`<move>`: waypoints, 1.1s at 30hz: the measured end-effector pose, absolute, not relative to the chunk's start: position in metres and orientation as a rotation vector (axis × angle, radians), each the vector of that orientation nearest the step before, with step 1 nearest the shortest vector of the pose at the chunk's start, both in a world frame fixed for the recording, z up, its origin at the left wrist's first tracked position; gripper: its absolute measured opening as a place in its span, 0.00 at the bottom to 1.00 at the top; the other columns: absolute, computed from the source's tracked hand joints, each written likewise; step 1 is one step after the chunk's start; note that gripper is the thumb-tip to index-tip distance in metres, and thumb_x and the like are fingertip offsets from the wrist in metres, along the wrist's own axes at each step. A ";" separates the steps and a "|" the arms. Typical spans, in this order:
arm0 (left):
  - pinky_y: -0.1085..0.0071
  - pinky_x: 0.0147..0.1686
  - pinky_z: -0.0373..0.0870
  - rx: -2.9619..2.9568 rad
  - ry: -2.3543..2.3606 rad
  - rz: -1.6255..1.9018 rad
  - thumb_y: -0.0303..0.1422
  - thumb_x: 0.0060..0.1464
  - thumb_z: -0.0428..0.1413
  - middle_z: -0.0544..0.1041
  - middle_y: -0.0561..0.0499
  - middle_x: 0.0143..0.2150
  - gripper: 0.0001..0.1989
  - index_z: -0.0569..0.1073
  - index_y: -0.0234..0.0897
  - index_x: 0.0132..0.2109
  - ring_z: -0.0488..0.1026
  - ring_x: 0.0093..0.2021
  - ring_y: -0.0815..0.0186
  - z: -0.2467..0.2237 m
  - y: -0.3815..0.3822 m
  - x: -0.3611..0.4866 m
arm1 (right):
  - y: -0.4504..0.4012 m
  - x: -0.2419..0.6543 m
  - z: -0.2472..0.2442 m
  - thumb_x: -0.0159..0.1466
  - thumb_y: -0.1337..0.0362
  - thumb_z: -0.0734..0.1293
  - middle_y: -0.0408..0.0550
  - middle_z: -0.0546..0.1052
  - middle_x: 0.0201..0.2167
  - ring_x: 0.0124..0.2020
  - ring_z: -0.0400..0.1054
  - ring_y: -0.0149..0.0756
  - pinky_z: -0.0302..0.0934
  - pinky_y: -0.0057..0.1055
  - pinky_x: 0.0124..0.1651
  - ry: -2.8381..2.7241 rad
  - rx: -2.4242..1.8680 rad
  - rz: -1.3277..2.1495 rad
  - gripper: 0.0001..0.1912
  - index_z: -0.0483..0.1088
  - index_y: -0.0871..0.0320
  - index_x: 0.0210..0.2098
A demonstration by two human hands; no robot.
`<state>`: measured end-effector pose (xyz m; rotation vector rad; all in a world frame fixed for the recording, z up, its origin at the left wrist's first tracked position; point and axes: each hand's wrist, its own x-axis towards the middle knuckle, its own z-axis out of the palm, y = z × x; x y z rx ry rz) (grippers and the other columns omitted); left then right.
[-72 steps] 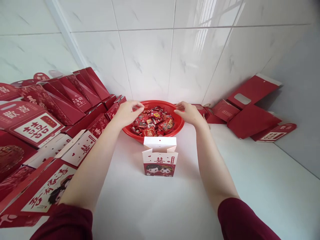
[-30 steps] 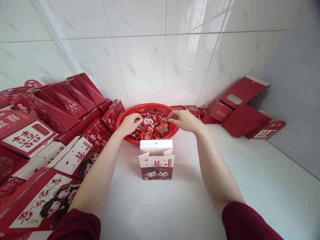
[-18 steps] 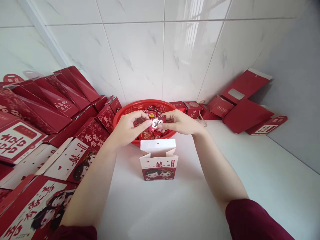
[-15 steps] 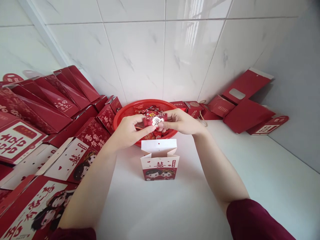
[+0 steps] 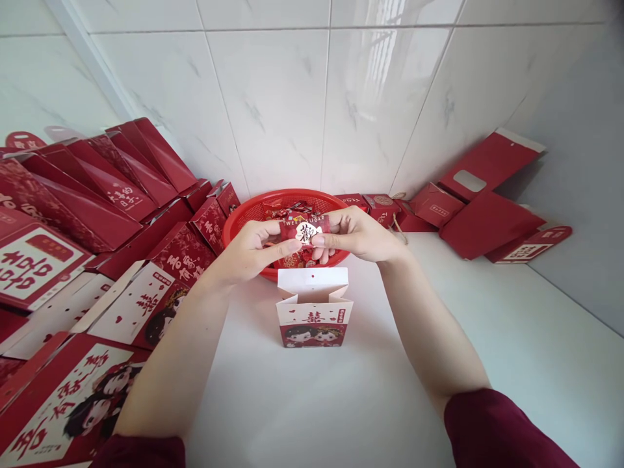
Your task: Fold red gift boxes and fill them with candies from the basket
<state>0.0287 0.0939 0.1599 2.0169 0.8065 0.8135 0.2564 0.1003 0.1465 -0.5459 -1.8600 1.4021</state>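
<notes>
A small red candy packet [image 5: 308, 233] marked "SWEET SUGAR" is held up just over the near side of a red basket [image 5: 244, 214], its pale label facing the person. The left hand [image 5: 251, 252] pinches one end between thumb and fingers; the right hand [image 5: 359, 235] grips the other end the same way. Behind and below them, wrapped sweets [image 5: 292, 261] lie heaped in the basket, though the hands cover much of the pile, so I can't make out each one. Nearer the person, an open-topped carton [image 5: 312, 325] stands upright on the white worktop [image 5: 312, 409]. Red gift boxes [image 5: 121, 227] crowd the left side, and more red packaging [image 5: 487, 221] lies at the right, near the tiled wall [image 5: 273, 104].
</notes>
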 end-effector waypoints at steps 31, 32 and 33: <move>0.71 0.43 0.73 2.465 1.005 0.411 0.40 0.56 0.58 0.80 0.53 0.44 0.10 0.79 0.45 0.44 0.77 0.44 0.61 0.182 0.079 0.013 | 0.052 0.270 0.177 0.63 0.64 0.68 0.45 0.78 0.39 0.38 0.72 0.36 0.65 0.31 0.37 -2.236 -0.804 0.682 0.09 0.72 0.53 0.43; 0.71 0.43 0.72 2.468 1.010 0.378 0.39 0.57 0.57 0.80 0.53 0.45 0.10 0.79 0.46 0.44 0.77 0.45 0.62 0.183 0.080 0.010 | 0.050 0.268 0.178 0.63 0.65 0.68 0.44 0.79 0.38 0.37 0.73 0.35 0.65 0.31 0.35 -2.297 -0.818 0.667 0.08 0.72 0.52 0.43; 0.71 0.44 0.73 2.469 1.018 0.351 0.39 0.57 0.56 0.80 0.53 0.46 0.11 0.79 0.46 0.45 0.77 0.45 0.62 0.183 0.082 0.007 | 0.049 0.266 0.178 0.63 0.66 0.68 0.43 0.79 0.37 0.36 0.73 0.34 0.64 0.30 0.34 -2.354 -0.837 0.651 0.08 0.72 0.52 0.42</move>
